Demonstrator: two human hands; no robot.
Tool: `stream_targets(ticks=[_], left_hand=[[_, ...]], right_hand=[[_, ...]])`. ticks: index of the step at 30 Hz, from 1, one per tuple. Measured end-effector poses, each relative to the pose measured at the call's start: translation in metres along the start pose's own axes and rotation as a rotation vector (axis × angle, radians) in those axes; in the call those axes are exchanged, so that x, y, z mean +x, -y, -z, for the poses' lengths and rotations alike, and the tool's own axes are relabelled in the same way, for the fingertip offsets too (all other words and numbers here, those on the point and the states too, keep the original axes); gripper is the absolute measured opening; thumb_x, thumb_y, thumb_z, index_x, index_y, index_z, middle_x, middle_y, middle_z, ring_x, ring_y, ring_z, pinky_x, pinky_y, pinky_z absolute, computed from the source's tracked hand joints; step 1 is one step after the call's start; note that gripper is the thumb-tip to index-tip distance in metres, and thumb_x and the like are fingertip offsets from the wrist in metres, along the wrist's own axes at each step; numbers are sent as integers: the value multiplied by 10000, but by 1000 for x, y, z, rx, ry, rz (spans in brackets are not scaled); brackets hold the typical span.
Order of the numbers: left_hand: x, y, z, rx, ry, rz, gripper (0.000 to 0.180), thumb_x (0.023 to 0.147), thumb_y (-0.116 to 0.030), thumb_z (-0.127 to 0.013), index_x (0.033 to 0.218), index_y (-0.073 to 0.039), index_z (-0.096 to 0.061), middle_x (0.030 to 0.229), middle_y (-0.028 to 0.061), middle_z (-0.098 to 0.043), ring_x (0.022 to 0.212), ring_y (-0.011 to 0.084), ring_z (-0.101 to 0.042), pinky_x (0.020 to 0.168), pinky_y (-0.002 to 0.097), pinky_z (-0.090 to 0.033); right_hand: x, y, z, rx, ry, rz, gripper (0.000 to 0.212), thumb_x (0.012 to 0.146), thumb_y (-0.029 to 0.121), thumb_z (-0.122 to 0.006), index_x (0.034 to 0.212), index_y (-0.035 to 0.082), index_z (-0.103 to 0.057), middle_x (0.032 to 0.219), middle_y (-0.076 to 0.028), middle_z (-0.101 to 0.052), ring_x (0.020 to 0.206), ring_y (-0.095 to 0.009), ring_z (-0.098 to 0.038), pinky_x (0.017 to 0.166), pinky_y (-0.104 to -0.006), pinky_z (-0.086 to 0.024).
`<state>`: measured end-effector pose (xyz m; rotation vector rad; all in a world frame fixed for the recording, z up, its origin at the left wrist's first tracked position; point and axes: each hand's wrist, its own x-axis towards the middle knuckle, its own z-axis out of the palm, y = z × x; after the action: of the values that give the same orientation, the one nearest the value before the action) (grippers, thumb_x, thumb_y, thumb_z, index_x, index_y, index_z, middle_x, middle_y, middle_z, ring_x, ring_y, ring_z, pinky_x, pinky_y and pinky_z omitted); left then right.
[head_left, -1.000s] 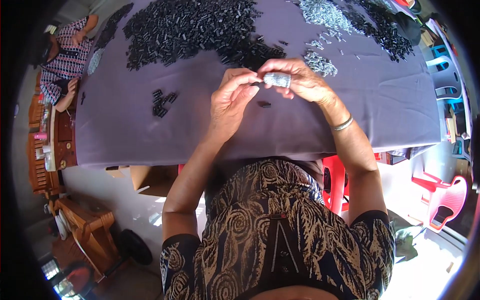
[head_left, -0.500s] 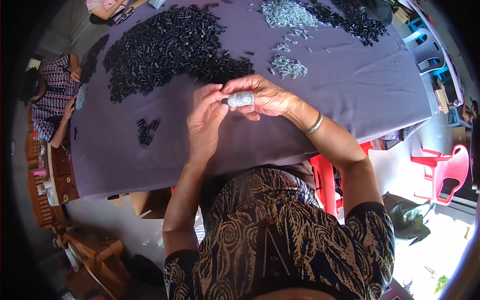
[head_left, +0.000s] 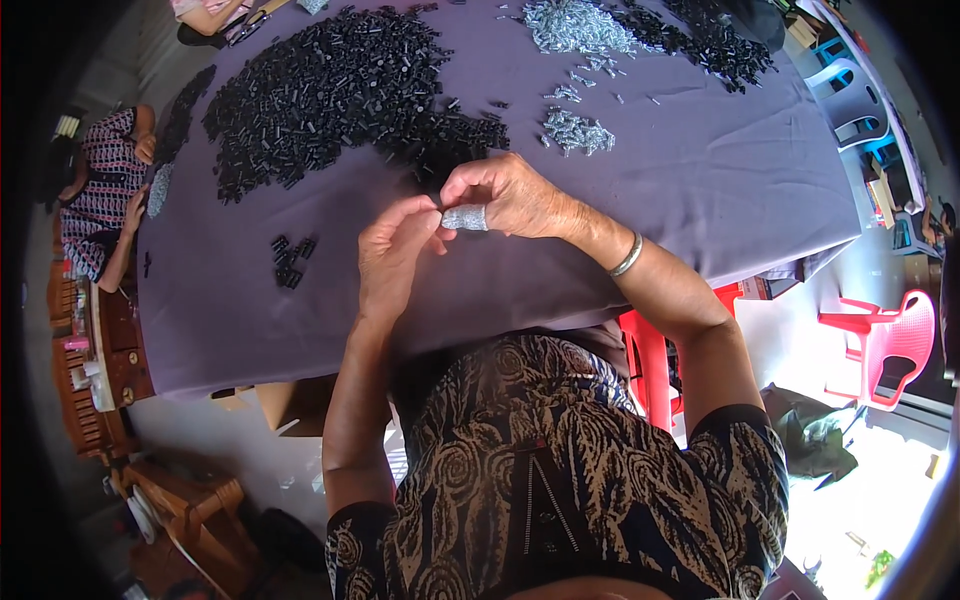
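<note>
Above the near part of the table, just short of the main heap of black pieces [head_left: 320,100], the two hands meet. Between them lies a silvery, crinkled wrap [head_left: 464,217], a short tube whose long axis runs left to right, almost level. Its blunt left end points at the left hand [head_left: 387,255]; its right end goes into the right hand [head_left: 522,202]. It seems to sit around the right thumb, though I cannot tell for sure.

The left thumb and forefinger are brought together at the wrap's left end, their tips touching or nearly so; whether they pinch a small piece, I cannot tell. The right forefinger arches over the wrap, its tip bent down close to the left fingertips, with a gap beneath the arch. A metal bracelet [head_left: 628,255] circles the right wrist.

To the left on the purple cloth [head_left: 700,180] lies a small cluster of black pieces [head_left: 292,262], pointing various ways. Farther off to the right are a small silvery pile [head_left: 578,132] and, beyond it, a larger silvery heap [head_left: 575,27]. Any marking on these pieces is too small to read. At the far left, a co-worker [head_left: 105,170] sits by the table's edge.
</note>
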<state>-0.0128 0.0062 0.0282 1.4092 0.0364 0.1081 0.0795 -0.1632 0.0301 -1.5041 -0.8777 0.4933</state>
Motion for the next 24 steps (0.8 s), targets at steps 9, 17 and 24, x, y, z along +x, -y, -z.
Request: stream_targets(ticks=[9, 17, 24], left_hand=[[0, 5, 10, -97, 119, 121, 166, 829, -11, -604, 994, 7, -604, 835, 87, -625, 708, 159, -618, 623, 266, -503], [1, 2, 12, 27, 192, 173, 167, 870, -34, -570, 1026, 4, -617, 855, 68, -613, 732, 114, -592, 600, 249, -514], [2, 3, 9, 78, 204, 163, 171, 882, -64, -561, 1032, -5, -618, 955, 50, -597, 790, 117, -586, 607, 233, -490]], right_hand=[[-1, 0, 6, -5, 104, -19, 167, 776, 149, -706, 873, 32, -638, 679, -8, -610, 622, -51, -531, 563, -235, -446], [-16, 24, 87, -530, -265, -161, 235, 743, -9, -481, 903, 52, -642, 661, -47, -612, 515, -99, -541, 478, -245, -455], [-7, 20, 101, -628, -290, -616, 181, 821, 69, -502, 906, 42, -659, 659, -15, -580, 515, -48, -494, 433, -197, -397]])
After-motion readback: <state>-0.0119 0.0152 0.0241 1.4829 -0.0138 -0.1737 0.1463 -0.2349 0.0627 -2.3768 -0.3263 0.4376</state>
